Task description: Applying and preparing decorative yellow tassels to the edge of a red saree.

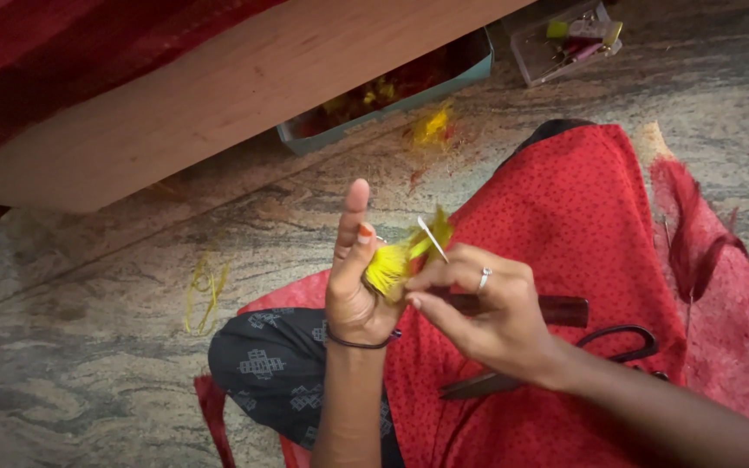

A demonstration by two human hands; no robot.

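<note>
A small yellow tassel point(389, 267) of fine threads is sitting pinched between the two hands above the lap, its fringe fanning down and left. A thin pale strip point(432, 238) is sticking up from its top, tilted

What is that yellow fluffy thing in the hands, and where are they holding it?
A yellow thread tassel. The left hand pinches its fluffy end, and the right hand grips its top end, where a thin white stick pokes up.

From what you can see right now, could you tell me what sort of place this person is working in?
Probably a home floor used as a craft spot: the person sits on a stone-patterned floor beside a wooden bed frame, with a tray of thread scraps and scissors close by.
</note>
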